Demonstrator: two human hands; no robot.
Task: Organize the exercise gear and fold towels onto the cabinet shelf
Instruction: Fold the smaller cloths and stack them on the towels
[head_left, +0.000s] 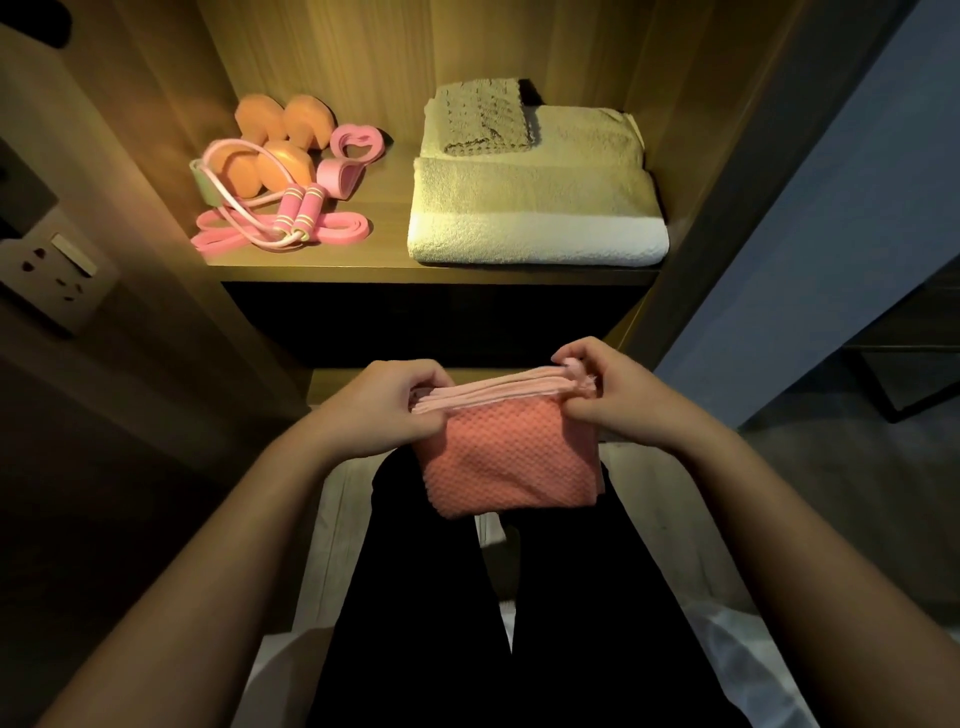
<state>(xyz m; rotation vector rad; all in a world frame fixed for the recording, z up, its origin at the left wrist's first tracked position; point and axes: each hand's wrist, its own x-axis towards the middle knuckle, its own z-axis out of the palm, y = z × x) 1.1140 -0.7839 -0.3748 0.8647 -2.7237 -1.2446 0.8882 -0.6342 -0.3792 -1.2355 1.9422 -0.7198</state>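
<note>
At lower centre, your left hand and right hand each pinched the folded pink waffle-weave towel by its top edge.

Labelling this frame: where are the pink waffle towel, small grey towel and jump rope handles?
pink waffle towel (511, 467): head view, front face.
small grey towel (485, 117): head view, top centre.
jump rope handles (311, 203): head view, right handle.

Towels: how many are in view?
3. Left hand and right hand hold a pink towel; a large pale towel lies on the shelf; a small grey towel lies on top. Folds may hide more.
</note>
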